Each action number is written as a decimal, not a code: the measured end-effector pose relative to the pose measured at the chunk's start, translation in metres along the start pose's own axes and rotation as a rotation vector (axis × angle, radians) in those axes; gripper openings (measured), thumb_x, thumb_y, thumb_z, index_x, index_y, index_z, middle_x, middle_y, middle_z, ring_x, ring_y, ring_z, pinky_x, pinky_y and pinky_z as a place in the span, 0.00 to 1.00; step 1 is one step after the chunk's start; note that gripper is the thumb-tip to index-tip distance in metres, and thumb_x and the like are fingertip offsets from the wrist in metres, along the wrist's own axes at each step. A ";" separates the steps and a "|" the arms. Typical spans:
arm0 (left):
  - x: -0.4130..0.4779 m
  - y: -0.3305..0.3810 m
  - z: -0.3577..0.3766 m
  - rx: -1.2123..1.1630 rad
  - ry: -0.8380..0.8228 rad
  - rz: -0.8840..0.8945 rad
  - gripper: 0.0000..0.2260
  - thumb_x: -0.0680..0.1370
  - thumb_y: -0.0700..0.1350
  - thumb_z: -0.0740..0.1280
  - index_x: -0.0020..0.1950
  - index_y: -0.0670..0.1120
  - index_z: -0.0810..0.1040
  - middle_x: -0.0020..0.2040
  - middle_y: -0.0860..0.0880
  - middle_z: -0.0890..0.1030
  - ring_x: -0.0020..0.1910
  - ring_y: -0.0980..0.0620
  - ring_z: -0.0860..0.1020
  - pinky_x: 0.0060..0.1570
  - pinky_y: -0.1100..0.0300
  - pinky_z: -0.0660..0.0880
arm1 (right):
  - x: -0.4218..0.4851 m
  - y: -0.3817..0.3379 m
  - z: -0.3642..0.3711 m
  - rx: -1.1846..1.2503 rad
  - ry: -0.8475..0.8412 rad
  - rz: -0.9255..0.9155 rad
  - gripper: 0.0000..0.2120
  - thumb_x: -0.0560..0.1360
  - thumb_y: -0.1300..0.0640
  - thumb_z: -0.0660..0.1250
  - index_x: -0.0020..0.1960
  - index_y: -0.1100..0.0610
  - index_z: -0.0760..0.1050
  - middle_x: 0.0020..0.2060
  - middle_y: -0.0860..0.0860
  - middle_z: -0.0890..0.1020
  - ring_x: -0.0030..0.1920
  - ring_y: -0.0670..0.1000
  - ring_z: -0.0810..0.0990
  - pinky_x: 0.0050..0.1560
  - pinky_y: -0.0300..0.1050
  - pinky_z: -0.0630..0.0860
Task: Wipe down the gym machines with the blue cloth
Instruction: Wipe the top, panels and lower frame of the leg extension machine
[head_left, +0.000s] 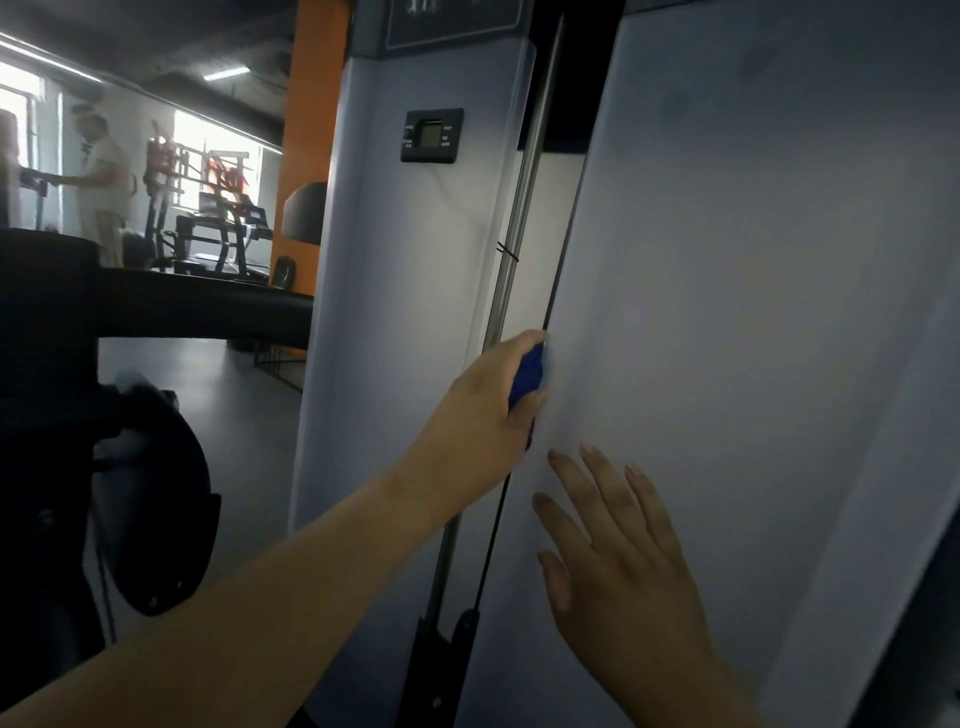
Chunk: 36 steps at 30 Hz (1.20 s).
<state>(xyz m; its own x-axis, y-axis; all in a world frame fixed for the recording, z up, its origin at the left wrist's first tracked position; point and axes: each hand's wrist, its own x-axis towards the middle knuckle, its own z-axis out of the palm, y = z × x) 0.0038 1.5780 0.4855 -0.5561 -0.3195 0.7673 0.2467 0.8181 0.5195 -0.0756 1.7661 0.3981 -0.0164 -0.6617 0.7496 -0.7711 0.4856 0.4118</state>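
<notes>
A gym machine stands close in front of me, with a white shroud panel (753, 312) on the right and a second white panel (405, 291) on the left. My left hand (483, 410) grips the blue cloth (527, 376) and holds it against the left edge of the right panel. Only a small bunch of the cloth shows past my fingers. My right hand (618, 545) lies flat on the same panel just below, fingers straight and spread.
A steel guide rod (522, 208) and a thin cable run down the gap between the panels. A small black display (431, 135) sits on the left panel. Black machine arms (156, 306) fill the left. A person stands far left by other machines.
</notes>
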 end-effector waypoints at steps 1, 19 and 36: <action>-0.002 -0.003 0.001 -0.002 -0.008 -0.007 0.27 0.87 0.44 0.68 0.85 0.52 0.66 0.72 0.58 0.72 0.66 0.72 0.66 0.60 0.86 0.62 | 0.004 0.000 -0.001 0.001 0.004 0.006 0.25 0.76 0.54 0.76 0.72 0.54 0.81 0.83 0.56 0.67 0.85 0.60 0.62 0.84 0.66 0.56; 0.046 0.036 -0.019 -0.058 0.069 0.001 0.22 0.88 0.45 0.66 0.83 0.55 0.70 0.72 0.56 0.78 0.62 0.63 0.76 0.52 0.84 0.67 | 0.101 0.060 -0.077 -0.120 0.153 0.104 0.23 0.77 0.47 0.75 0.70 0.54 0.81 0.80 0.57 0.71 0.84 0.61 0.63 0.85 0.67 0.50; 0.136 0.096 -0.046 -0.085 0.268 0.118 0.18 0.87 0.42 0.65 0.77 0.53 0.75 0.59 0.60 0.78 0.52 0.74 0.76 0.48 0.83 0.68 | 0.134 0.084 -0.097 -0.166 0.153 0.041 0.21 0.74 0.43 0.78 0.65 0.48 0.84 0.78 0.54 0.74 0.83 0.58 0.66 0.84 0.69 0.53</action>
<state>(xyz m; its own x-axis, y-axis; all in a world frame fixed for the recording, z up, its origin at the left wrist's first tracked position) -0.0115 1.5914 0.6571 -0.2936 -0.3485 0.8901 0.3690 0.8177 0.4418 -0.0813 1.7739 0.5831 0.0608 -0.5508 0.8324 -0.6562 0.6063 0.4491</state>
